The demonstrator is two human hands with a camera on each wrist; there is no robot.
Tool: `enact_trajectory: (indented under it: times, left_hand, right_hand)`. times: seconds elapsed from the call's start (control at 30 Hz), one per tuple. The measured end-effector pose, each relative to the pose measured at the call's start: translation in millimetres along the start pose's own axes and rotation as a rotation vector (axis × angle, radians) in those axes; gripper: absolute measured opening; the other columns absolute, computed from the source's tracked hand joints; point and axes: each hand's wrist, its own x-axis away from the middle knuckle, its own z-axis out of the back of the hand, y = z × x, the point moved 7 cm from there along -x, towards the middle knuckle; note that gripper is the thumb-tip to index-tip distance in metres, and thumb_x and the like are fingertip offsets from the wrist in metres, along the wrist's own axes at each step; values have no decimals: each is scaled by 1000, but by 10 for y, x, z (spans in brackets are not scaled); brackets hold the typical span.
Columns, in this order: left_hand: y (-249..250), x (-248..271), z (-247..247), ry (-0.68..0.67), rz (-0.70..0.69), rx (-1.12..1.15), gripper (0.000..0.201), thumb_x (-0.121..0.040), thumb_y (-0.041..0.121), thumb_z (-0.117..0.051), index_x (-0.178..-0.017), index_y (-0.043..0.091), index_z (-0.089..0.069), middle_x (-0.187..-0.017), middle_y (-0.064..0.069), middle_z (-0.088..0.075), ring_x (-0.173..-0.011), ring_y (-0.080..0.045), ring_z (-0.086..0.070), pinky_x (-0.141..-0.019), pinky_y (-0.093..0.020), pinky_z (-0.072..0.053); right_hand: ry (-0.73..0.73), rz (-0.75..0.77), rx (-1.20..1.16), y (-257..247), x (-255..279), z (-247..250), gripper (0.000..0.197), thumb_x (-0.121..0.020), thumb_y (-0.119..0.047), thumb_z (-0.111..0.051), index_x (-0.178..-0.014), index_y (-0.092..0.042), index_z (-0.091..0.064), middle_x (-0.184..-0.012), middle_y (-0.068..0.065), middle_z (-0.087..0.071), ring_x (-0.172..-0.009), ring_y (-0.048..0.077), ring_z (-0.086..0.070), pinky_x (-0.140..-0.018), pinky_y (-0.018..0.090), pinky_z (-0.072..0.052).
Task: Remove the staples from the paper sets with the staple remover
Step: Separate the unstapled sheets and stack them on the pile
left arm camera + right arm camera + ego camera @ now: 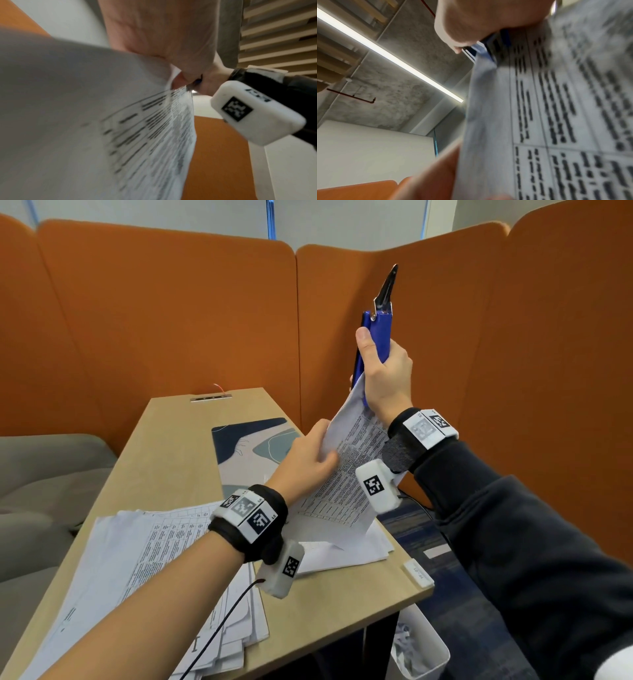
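My right hand is raised over the table's right edge and grips a blue staple remover, its dark metal tip pointing up. The top corner of a printed paper set reaches up to the remover's lower end inside that hand. My left hand pinches the paper set's left edge lower down, holding it lifted off the table. In the left wrist view the blurred paper set fills the frame below the left hand. The right wrist view shows the paper set and a strip of the blue remover.
More printed papers lie spread on the wooden table, and a flat stack lies under the lifted set. A patterned mat sits further back. A white bin stands below the table's right side. Orange partitions enclose the table.
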Motion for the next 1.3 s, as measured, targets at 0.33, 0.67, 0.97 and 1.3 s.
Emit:
enact_trajectory:
  times: [0.33, 0.67, 0.97, 1.3]
  left_hand:
    - [-1251, 63, 87, 288, 545, 249, 30, -88, 1, -45, -115, 4, -57, -103, -2, -62, -92, -19, -60, -77, -29, -52]
    - [-2435, 1138, 929, 363, 1137, -100, 39, -84, 11, -58, -117, -10, -57, -121, -28, -59, -111, -41, -58, -84, -43, -47]
    - [-2983, 2153, 1709, 124, 1346, -495, 74, -70, 36, -73, -132, 6, -46, -138, -21, -45, -124, -42, -44, -99, -48, -44]
    - [-2200, 1632, 1674, 206, 754, -423, 8, -86, 14, -60, -90, 7, -58, -98, -11, -63, -92, -27, -58, -70, -30, -41]
  right_hand:
    - [93, -380, -333, 514, 222, 30, 26, -96, -44, -54, -79, -25, -51, -66, -8, -44, -60, 11, -47, -65, 28, -44]
    - [-63, -1102, -547, 2040, 1617, -580, 25, -95, -47, -55, -104, -24, -53, -89, 2, -58, -79, 17, -58, -71, 35, -50]
    - [-11, -1226, -768, 2519, 2032, -734, 44, -99, -44, -45, -133, -18, -56, -128, 7, -65, -120, 26, -59, -102, 45, -46]
    - [-14, -1167, -817, 2499, 2057, -647, 43, -100, -40, -46, -136, -16, -50, -126, 9, -65, -117, 26, -60, -101, 47, -47]
